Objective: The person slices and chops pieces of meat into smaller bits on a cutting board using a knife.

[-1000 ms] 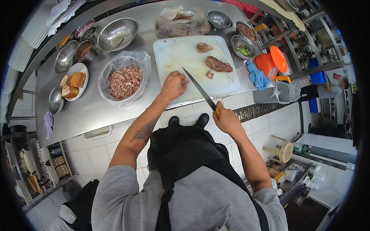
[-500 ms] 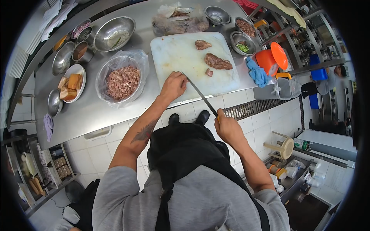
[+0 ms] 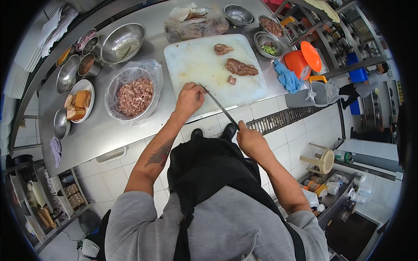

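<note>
My left hand (image 3: 190, 99) is closed over the near left part of the white cutting board (image 3: 187, 56); whatever its fingers pinch is too small to make out. Wrapped round the handle of a long knife (image 3: 220, 105) is my right hand (image 3: 252, 142), beyond the board's near edge. The blade slants up and left, its tip beside my left fingers. On the board's right half lie a large piece of meat (image 3: 241, 68), a smaller piece (image 3: 223, 49) and a small cube (image 3: 231, 80).
Left of the board stands a bag-lined bowl of diced meat (image 3: 136, 96). Metal bowls (image 3: 123, 43) and a plate of meat blocks (image 3: 82, 101) are farther left. A bagged item (image 3: 197, 27) lies behind the board. A blue cloth (image 3: 287, 77) and orange container (image 3: 297, 64) sit right.
The view has shifted, so the board and bowls appear farther left. My left hand stays closed near the blade tip, and my right hand still grips the knife, now held at a slightly different angle.
</note>
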Action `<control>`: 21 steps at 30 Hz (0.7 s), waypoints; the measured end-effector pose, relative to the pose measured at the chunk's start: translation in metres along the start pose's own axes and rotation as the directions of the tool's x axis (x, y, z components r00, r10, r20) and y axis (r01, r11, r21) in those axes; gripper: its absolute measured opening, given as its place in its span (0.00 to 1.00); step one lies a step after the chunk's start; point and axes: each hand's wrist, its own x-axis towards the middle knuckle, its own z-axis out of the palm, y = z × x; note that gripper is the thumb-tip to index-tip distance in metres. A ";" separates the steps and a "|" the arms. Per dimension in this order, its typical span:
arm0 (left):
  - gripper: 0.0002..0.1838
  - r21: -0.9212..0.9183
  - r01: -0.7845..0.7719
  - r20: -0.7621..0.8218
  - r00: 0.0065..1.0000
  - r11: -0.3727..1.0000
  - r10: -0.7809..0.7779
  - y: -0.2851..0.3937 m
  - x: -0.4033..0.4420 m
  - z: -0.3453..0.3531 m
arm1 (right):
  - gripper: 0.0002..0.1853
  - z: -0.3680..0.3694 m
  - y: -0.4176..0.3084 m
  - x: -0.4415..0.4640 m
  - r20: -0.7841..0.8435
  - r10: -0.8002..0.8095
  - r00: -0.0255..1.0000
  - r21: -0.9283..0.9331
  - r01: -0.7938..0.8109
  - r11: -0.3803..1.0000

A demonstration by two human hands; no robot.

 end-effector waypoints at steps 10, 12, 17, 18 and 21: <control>0.07 -0.034 -0.129 -0.038 0.991 0.991 0.128 -0.002 -0.003 -0.007 | 0.11 -0.013 -0.010 -0.001 0.045 0.004 0.999 -0.002 -0.004 1.000; 0.07 -0.050 -0.163 -0.014 0.987 0.985 0.162 -0.004 -0.002 -0.004 | 0.11 0.003 -0.003 -0.001 -0.002 -0.048 0.999 -0.002 0.048 0.999; 0.07 -0.070 -0.152 -0.017 0.988 0.986 0.151 -0.005 -0.004 -0.008 | 0.12 0.011 -0.001 0.015 0.051 0.037 0.998 0.032 -0.039 0.999; 0.07 -0.073 -0.161 -0.012 0.987 0.984 0.160 -0.003 -0.006 -0.008 | 0.12 0.003 -0.001 0.013 0.051 0.009 0.999 0.014 -0.010 1.000; 0.07 -0.004 -0.021 -0.067 0.998 1.000 0.021 -0.003 -0.010 -0.009 | 0.12 -0.017 -0.008 0.004 0.077 0.000 0.997 -0.028 0.002 1.000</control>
